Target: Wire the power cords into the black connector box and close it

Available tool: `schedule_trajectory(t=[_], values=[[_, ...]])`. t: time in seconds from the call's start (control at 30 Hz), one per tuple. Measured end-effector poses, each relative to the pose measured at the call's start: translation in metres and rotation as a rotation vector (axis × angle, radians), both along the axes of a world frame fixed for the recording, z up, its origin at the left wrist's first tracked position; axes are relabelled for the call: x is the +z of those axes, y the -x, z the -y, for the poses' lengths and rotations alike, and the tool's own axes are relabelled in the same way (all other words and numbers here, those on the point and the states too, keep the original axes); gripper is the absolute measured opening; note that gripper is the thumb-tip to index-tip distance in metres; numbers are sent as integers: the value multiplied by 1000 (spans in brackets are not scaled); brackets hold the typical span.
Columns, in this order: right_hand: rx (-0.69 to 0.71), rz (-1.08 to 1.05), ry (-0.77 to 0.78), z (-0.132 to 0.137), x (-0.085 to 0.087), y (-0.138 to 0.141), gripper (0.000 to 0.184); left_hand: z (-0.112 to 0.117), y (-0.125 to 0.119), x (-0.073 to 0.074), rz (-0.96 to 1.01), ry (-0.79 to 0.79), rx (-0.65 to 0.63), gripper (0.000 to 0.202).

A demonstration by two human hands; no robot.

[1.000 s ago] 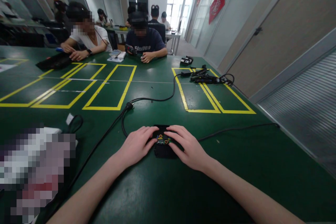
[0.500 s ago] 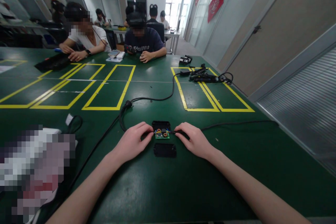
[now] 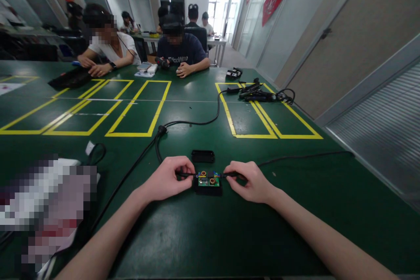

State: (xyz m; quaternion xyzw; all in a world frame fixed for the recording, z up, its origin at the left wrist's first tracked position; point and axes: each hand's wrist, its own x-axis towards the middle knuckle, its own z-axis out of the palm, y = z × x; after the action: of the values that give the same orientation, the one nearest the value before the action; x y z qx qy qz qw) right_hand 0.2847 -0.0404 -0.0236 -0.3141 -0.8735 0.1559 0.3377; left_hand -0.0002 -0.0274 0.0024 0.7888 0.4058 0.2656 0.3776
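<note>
**Ana:** What is the biggest thing here?

**Ben:** The green table [image 3: 203,236]. It has yellow tape boxes [image 3: 131,109] on it. Two people sit at the far end, and a heap of black cables [image 3: 262,95] lies far off to the right.

**Ana:** And close to the person?

**Ben:** A long black cord [image 3: 183,123] runs across the table and down to the hands. Another thin cord [image 3: 305,156] goes off to the right.

**Ana:** What are the hands doing?

**Ben:** The left hand [image 3: 167,180] is curled tight, pinching the cord on the left side. The right hand [image 3: 251,180] is curled too, pinching the cord on the right side. Between them sits the little green circuit board [image 3: 208,179].

**Ana:** Where is the board?

**Ben:** It sits on a black case half [image 3: 207,190], right in front of the person. The other black case half [image 3: 203,156] lies just behind it, not touching.

**Ana:** Is the board all the way down in the case?

**Ben:** I cannot tell. It is too small to see from here.

**Ana:** How should it be done well?

**Ben:** I think both cords should stay level and pulled the same on each side, so the board goes in flat. Each cord should lie in its end of the case. Push gently, because the little parts on top look easy to bend.
</note>
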Motion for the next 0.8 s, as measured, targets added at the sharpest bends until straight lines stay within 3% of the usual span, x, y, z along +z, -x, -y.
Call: schedule_trajectory(t=[0.13,0.33,0.47,0.8], values=[[36,42,31,3,3,-2,8,1,0,-2,-24,125,-64,5],[43,109,90,4,3,-2,7,1,-1,-4,-61,166,-98,5],[9,108,184,1,-3,-1,11,-1,-2,-5,-82,99,-77,5],[-72,125,173,-1,-9,1,16,-3,-1,-11,-138,-65,-23,3]])
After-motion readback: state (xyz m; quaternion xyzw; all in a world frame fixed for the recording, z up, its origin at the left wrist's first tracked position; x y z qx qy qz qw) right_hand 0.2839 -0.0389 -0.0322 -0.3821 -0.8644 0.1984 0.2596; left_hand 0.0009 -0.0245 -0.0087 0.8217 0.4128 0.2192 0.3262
